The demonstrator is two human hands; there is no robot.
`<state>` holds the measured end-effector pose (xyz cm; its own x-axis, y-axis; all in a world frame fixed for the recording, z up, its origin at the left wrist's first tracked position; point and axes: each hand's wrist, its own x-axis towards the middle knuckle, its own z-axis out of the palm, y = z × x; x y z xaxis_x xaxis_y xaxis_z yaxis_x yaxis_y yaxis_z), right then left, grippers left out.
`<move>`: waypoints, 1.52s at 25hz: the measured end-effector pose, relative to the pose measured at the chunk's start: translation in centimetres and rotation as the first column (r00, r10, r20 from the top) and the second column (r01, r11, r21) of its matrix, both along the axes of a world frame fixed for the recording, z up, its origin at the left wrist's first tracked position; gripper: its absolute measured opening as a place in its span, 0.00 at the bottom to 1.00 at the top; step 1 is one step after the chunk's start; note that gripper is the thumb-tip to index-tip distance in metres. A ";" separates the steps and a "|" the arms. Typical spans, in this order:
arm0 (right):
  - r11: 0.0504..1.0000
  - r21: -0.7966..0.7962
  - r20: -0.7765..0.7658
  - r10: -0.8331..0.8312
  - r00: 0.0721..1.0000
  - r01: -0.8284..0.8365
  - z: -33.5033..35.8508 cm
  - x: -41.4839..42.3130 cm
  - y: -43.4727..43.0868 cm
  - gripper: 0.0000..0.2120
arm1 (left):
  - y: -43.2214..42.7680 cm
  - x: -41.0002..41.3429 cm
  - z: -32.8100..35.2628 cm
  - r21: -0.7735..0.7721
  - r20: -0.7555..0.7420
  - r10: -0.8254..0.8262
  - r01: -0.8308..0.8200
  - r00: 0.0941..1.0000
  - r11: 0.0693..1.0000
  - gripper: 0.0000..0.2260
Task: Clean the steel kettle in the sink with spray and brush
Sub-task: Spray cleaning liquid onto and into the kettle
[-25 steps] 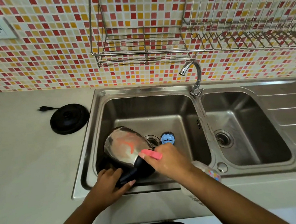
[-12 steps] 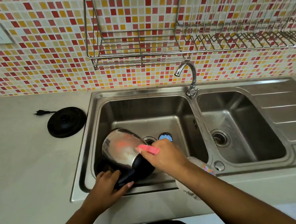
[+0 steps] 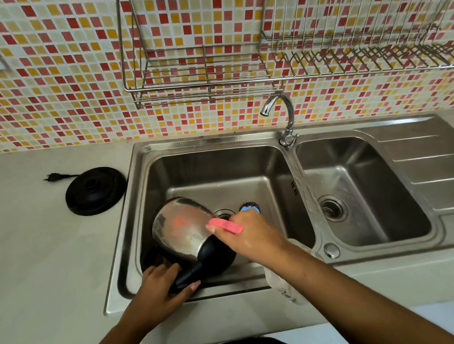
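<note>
The steel kettle (image 3: 183, 229) lies tilted on its side in the left basin of the sink (image 3: 214, 170), its black base end toward me. My left hand (image 3: 159, 288) grips the kettle's black handle at the basin's near edge. My right hand (image 3: 250, 235) holds a pink brush (image 3: 226, 226) against the kettle's steel wall. A clear spray bottle (image 3: 285, 283) lies on the sink's front rim, mostly hidden under my right forearm.
The kettle's black power base (image 3: 95, 190) with its plug sits on the counter left of the sink. A blue-edged object (image 3: 249, 206) lies by the left drain. The tap (image 3: 281, 115) stands between basins. A wire dish rack (image 3: 292, 61) hangs on the tiled wall.
The pink brush has shifted slightly left across the kettle's side. My left hand keeps its grip on the handle. The camera has moved a little.
</note>
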<state>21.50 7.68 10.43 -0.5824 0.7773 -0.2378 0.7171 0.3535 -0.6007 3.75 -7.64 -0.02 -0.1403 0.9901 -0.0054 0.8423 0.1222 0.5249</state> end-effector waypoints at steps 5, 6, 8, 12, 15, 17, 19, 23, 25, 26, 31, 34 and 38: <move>1.000 0.019 0.017 0.003 1.000 -0.003 0.1 -0.3 -0.9 0.24 | 0.0 -0.7 0.9 0.022 0.117 -0.056 0.054 0.992 0.998 0.07; 0.999 0.036 0.026 -0.010 1.000 0.009 0.2 -0.5 -1.0 0.24 | -0.1 -0.7 1.0 0.030 0.128 -0.063 0.060 0.990 0.998 0.07; 0.999 0.045 0.043 -0.001 0.999 -0.001 0.5 -0.9 -1.0 0.25 | -0.2 -0.8 0.9 0.037 0.134 -0.062 0.058 0.989 0.998 0.09; 0.990 0.087 0.068 0.107 0.992 -0.113 0.8 -2.5 -0.9 0.23 | -0.2 -0.9 0.2 0.055 0.120 -0.061 0.055 0.991 0.997 0.12; 0.983 0.110 0.087 0.135 0.987 -0.144 1.5 -3.2 -1.0 0.24 | -0.2 -1.0 0.0 0.071 0.105 -0.065 0.058 0.992 0.996 0.13; 0.983 0.112 0.082 0.137 0.987 -0.146 1.5 -3.1 -1.0 0.24 | -0.2 -1.1 -0.2 0.069 0.087 -0.065 0.059 0.994 0.996 0.14; 0.984 0.110 0.072 0.133 0.988 -0.141 1.0 -2.7 -0.8 0.24 | -0.3 -1.1 -0.3 0.079 0.073 -0.062 0.056 0.995 0.995 0.15; 0.999 0.035 0.020 0.005 1.000 -0.006 0.5 -0.8 0.4 0.25 | -0.3 -1.1 -0.4 0.106 0.079 -0.079 0.071 0.994 0.992 0.12; 0.998 -0.001 0.005 -0.062 0.998 0.062 0.3 0.5 0.6 0.22 | -0.3 -1.2 -0.4 0.107 0.084 -0.082 0.073 0.993 0.992 0.12; 0.997 -0.005 0.013 -0.083 0.996 0.083 0.1 1.0 0.6 0.22 | -0.3 -1.3 -0.5 0.104 0.082 -0.081 0.072 0.993 0.992 0.13; 0.986 -0.032 -0.033 -0.163 0.986 0.162 -0.5 1.8 1.2 0.28 | -0.2 -1.3 -0.3 0.129 0.099 -0.095 0.082 0.991 0.988 0.14; 0.977 -0.065 -0.009 -0.204 0.979 0.203 -0.7 1.8 1.1 0.28 | -0.3 -1.4 -0.3 0.116 0.131 -0.092 0.077 0.987 0.990 0.13; 0.956 -0.116 -0.117 -0.284 0.952 0.271 -0.9 2.6 1.0 0.27 | 0.0 -1.5 -0.1 0.079 0.197 -0.060 0.045 0.979 0.996 0.13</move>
<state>24.13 8.67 9.51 -0.3782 0.8894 -0.2568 0.6910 0.0866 -0.7176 2.26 -7.61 -0.10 -0.0918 0.9947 0.0455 0.7246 0.0354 0.6883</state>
